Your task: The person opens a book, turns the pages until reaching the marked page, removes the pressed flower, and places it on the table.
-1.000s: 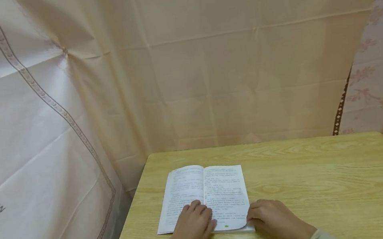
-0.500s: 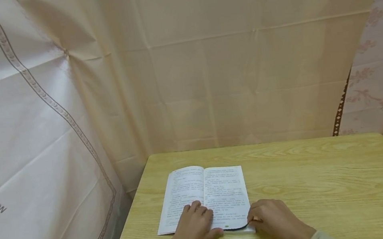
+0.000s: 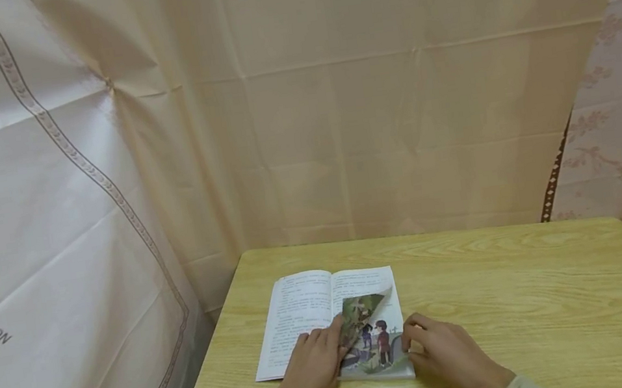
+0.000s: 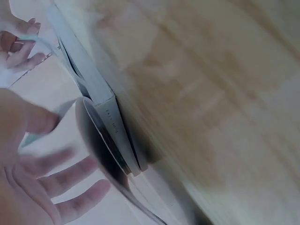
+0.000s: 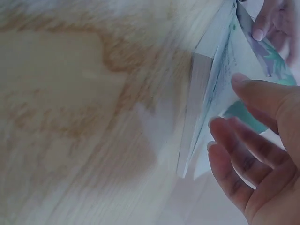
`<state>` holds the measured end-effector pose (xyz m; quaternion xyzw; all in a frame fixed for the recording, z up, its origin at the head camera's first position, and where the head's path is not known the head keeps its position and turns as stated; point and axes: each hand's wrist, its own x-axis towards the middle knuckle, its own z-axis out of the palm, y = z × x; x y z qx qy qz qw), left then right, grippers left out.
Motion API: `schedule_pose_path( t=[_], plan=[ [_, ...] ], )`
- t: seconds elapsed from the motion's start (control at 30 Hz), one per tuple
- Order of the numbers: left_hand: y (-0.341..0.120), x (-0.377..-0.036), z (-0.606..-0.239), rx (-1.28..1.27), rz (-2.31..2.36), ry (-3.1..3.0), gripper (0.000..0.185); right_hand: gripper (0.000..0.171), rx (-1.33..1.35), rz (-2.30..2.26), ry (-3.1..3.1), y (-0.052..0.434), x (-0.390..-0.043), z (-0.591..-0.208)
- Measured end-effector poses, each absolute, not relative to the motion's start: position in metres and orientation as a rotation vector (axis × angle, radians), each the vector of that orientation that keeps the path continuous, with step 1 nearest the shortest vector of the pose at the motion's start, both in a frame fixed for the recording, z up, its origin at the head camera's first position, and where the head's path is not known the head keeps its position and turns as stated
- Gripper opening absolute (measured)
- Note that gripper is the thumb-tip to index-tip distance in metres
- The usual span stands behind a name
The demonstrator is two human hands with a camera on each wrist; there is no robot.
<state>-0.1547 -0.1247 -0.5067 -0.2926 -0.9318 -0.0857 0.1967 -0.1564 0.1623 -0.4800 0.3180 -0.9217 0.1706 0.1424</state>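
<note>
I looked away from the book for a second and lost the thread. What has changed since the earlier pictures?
The right-hand page has lifted from its near corner and curled over toward the spine, baring a colour illustration beneath. The left hand now has its thumb against the curled page; the right hand, which had been at that corner, sits beside the book's edge. The book, still open, and the table have not moved.
</note>
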Motion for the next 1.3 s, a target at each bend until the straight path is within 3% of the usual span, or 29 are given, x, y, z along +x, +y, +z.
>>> schedule_pose_path(
  t=[0.07, 0.17, 0.4, 0.57, 0.8, 1.07, 1.3],
  plan=[
    [-0.125, -0.155, -0.506, -0.791, -0.300, -2.583, 0.068, 0.020, 0.988, 0.447, -2.647, 0.164, -0.157, -0.482],
    [-0.125, -0.157, -0.505, -0.764, -0.375, -2.481, 0.071, 0.018, 1.052, 0.442, -2.651, 0.166, -0.158, -0.485],
    [-0.130, -0.163, -0.503, -0.744, -0.265, -2.426, 0.049, 0.005, 1.113, 0.483, -2.705, 0.169, -0.160, -0.485],
    [-0.137, -0.163, -0.509, -0.808, -0.159, -2.359, 0.022, 0.021, 1.101, 0.535, -2.748, 0.168, -0.159, -0.482],
    [-0.149, -0.164, -0.508, -0.957, -0.161, -2.514, 0.015, 0.010, 0.923, 0.496, -2.750, 0.164, -0.165, -0.477],
    [-0.167, -0.175, -0.497, -1.040, -0.264, -2.814, 0.042, 0.007, 0.690, 0.565, -2.865, 0.150, -0.182, -0.474],
    [-0.177, -0.180, -0.502, -1.008, -0.351, -2.879, 0.057, 0.023, 0.672, 0.578, -2.931, 0.130, -0.203, -0.479]
  ],
)
